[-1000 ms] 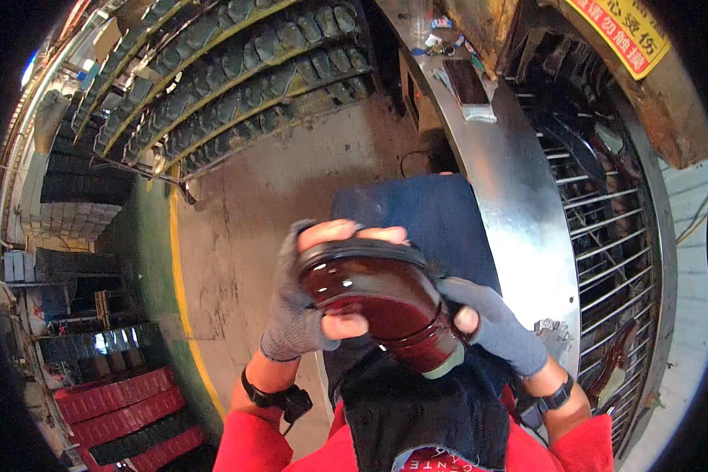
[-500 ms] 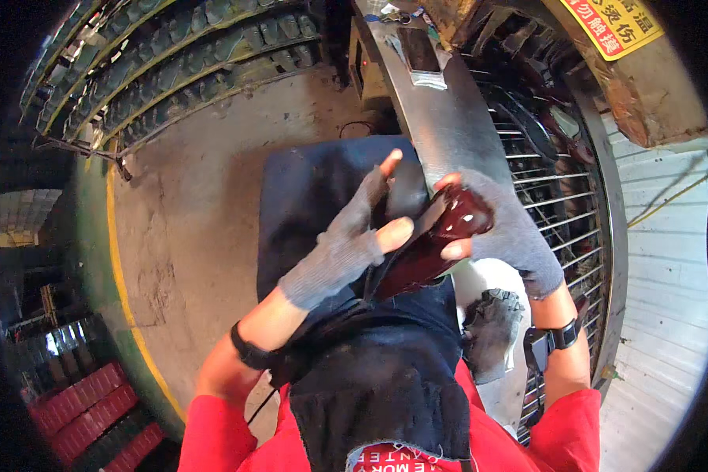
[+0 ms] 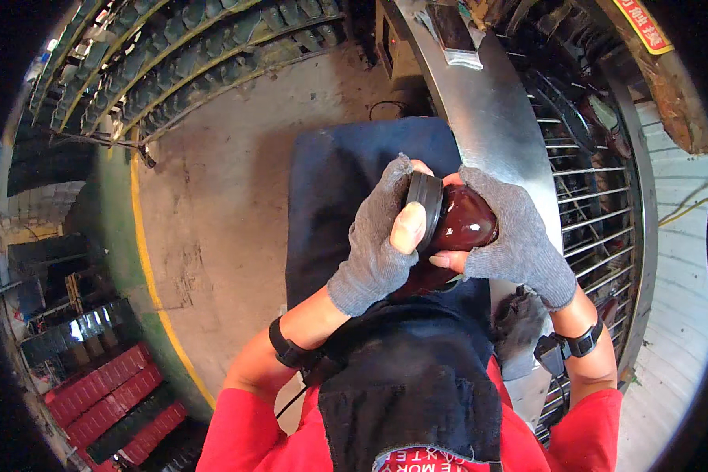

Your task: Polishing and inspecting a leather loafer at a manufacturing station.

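A glossy dark red leather shoe (image 3: 469, 219) is held above my lap, its rounded toe end up. My right hand (image 3: 521, 240), in a grey fingerless glove, is wrapped round that toe, thumb on the near side. My left hand (image 3: 379, 234), gloved the same way, grips a dark shoe sole (image 3: 425, 197) with a thick rim, its thumb across the face. The sole stands on edge against or very near the shoe's left side; whether they touch along their length is hidden. The shoe's rear part lies in shadow by my dark apron (image 3: 409, 377).
On my right runs a metal bench (image 3: 495, 102) carrying a dark block on white cloth (image 3: 456, 35). Beyond it is a barred rack (image 3: 590, 197) with shoes. A dark grey crumpled cloth or glove (image 3: 519, 322) lies beside my right thigh. Shoe shelves (image 3: 189, 63) stand far left.
My left hand has moved right with the sole, bringing it up to the shoe's toe. My right hand keeps its grip on the shoe. The view has shifted slightly.
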A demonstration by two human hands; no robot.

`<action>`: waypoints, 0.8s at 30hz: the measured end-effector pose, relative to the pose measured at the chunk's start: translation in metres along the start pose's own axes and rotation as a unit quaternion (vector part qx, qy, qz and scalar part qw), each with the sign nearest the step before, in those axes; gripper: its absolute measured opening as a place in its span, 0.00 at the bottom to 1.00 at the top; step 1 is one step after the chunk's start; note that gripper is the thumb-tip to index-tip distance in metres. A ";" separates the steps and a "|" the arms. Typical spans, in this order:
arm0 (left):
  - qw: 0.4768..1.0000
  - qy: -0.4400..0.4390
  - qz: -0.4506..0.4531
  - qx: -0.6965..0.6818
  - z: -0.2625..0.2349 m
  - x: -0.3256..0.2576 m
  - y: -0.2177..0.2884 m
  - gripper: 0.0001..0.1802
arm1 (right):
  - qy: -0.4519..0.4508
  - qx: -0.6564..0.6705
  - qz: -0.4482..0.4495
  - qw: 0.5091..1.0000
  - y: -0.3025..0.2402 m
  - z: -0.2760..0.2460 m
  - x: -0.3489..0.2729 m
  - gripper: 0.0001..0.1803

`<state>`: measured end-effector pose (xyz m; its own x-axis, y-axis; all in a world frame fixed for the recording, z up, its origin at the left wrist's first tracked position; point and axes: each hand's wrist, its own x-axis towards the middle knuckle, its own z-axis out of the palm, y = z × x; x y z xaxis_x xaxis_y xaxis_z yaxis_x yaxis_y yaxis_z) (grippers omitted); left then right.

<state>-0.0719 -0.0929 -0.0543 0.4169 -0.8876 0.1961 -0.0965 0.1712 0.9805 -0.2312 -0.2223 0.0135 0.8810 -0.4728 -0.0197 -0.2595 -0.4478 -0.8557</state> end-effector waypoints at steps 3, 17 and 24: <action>0.999 -0.005 0.020 0.039 -0.007 -0.004 0.000 0.36 | 0.010 -0.046 -0.022 0.999 -0.010 0.004 0.000 0.41; 0.991 -0.119 -0.062 -0.018 -0.027 -0.033 0.061 0.31 | -0.148 -0.084 0.033 0.985 -0.061 -0.002 -0.050 0.55; 0.981 -0.036 -0.125 -0.142 -0.008 -0.044 0.064 0.24 | -0.168 -0.130 -0.039 0.976 -0.052 0.012 -0.063 0.57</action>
<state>-0.0890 -0.0392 0.0003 0.3288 -0.9434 -0.0435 0.2613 0.0466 0.9641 -0.2688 -0.1604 0.0531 0.9708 -0.1728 -0.1665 -0.2398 -0.6699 -0.7026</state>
